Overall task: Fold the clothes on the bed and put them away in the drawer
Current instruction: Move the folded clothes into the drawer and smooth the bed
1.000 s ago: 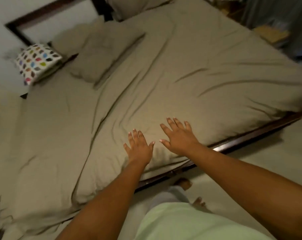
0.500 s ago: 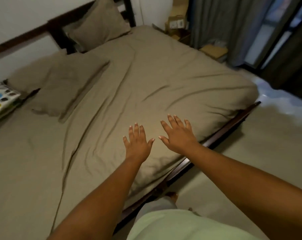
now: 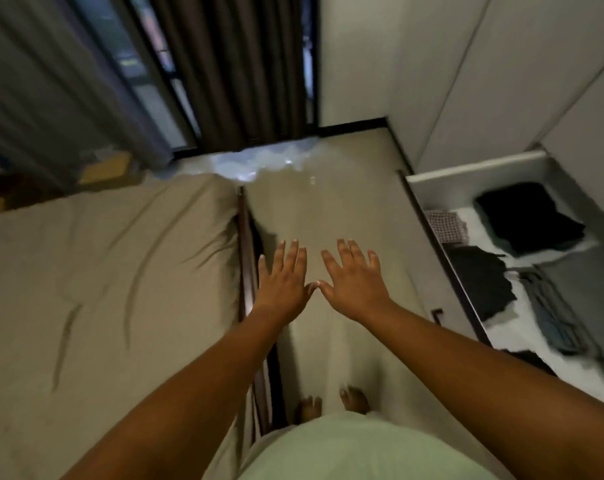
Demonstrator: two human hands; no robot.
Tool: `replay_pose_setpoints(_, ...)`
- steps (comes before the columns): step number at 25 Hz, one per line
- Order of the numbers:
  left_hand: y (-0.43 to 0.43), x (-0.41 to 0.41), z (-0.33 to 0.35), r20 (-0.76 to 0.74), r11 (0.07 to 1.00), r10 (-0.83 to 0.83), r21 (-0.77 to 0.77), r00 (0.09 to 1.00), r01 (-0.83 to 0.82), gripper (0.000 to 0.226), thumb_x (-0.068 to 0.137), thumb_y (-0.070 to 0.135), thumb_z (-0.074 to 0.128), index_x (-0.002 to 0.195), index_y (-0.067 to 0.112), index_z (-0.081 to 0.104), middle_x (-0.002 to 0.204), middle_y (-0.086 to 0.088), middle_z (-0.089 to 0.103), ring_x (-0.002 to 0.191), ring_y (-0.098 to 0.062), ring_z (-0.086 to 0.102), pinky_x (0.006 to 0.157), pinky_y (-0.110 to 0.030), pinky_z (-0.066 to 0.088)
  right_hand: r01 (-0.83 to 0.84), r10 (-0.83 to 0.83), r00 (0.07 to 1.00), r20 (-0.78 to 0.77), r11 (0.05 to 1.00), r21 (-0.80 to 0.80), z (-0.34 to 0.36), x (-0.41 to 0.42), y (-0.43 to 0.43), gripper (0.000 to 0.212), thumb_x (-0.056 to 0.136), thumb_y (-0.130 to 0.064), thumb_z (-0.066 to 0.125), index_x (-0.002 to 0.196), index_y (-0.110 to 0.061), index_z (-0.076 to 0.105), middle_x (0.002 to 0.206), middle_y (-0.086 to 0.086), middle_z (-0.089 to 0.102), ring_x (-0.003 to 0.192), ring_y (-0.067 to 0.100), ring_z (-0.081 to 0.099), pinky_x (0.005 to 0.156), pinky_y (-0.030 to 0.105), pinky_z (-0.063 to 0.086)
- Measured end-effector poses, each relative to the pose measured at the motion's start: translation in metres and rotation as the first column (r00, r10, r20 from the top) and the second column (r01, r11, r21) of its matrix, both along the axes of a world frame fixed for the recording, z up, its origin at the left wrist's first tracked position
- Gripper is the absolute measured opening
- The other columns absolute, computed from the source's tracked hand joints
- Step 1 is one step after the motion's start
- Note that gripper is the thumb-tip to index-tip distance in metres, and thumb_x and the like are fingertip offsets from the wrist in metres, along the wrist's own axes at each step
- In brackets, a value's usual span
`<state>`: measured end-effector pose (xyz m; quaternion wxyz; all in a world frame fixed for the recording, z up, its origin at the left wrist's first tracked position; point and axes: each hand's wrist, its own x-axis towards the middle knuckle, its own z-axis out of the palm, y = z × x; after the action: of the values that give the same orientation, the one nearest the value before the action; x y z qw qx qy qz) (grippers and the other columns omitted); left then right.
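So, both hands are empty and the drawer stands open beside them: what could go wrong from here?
The open drawer juts into the strip of floor right beside the bare feet, so a sideways step could knock a shin or toe. The dark clothes near its front edge look rumpled, though the picture is blurred there, so closing it might pinch fabric.

Pale green garment (image 3: 356,452) — bare feet (image 3: 355,399)
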<state>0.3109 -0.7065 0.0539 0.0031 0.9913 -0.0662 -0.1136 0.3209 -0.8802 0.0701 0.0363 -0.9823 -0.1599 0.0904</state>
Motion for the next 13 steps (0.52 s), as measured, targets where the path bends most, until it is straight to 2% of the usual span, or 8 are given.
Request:
replay_pose_setpoints(3, -0.07, 0.015, -0.001, 0.0, 0.951, -0.31, -0.009, 0.951, 0.31, 0.079, 0.102, 0.061, 0.023, 0.159, 0.017, -0.009, 0.166, -0.004, -0.021, 0.152, -0.029, -0.021, 0.121, -0.063, 0.001, 0.279, -0.279, 0.96, -0.005, 0.96, -0.012, -0.005, -0.03, -0.063, 0.071, 0.1, -0.065, 0.029, 0.16, -0.028, 0.018, 0.168, 0.013, 0.009, 0.155, 0.032, 0.007, 0.12, 0.058, 0.013)
replay_pose_setpoints(5, -0.116, 0.015, -0.001, -0.004, 0.877, -0.48, -0.031, 0.877, 0.48, 0.078, 0.102, 0.061, 0.025, 0.159, 0.018, -0.008, 0.166, -0.004, -0.019, 0.152, -0.029, -0.021, 0.121, -0.062, 0.002, 0.432, -0.432, 0.902, 0.007, 0.901, -0.037, -0.009, -0.06, -0.102, 0.07, 0.1, -0.064, 0.027, 0.16, -0.027, 0.02, 0.168, 0.014, 0.01, 0.155, 0.032, 0.009, 0.121, 0.057, 0.017)
replay_pose_setpoints(9, -0.208, -0.003, -0.005, 0.001, 0.684, -0.73, -0.015, 0.684, 0.73, 0.081, 0.102, 0.059, 0.033, 0.16, 0.018, -0.006, 0.167, -0.006, -0.016, 0.153, -0.031, -0.017, 0.121, -0.062, 0.004, 0.723, -0.722, 0.691, 0.038, 0.69, -0.045, -0.012, -0.134, -0.174, 0.069, 0.101, -0.061, 0.028, 0.157, -0.023, 0.03, 0.165, 0.017, 0.02, 0.153, 0.034, 0.017, 0.119, 0.058, 0.024)
replay_pose_setpoints(13, -0.281, -0.027, -0.017, -0.039, 0.434, -0.899, 0.067, 0.437, 0.899, 0.078, 0.104, 0.047, 0.042, 0.159, 0.023, -0.007, 0.167, -0.006, -0.015, 0.153, -0.031, -0.018, 0.121, -0.059, 0.005, 0.86, -0.862, 0.506, -0.04, 0.508, -0.047, -0.021, -0.199, -0.223, 0.069, 0.101, -0.059, 0.034, 0.16, -0.024, 0.023, 0.167, 0.015, 0.014, 0.153, 0.036, 0.017, 0.119, 0.055, 0.026)
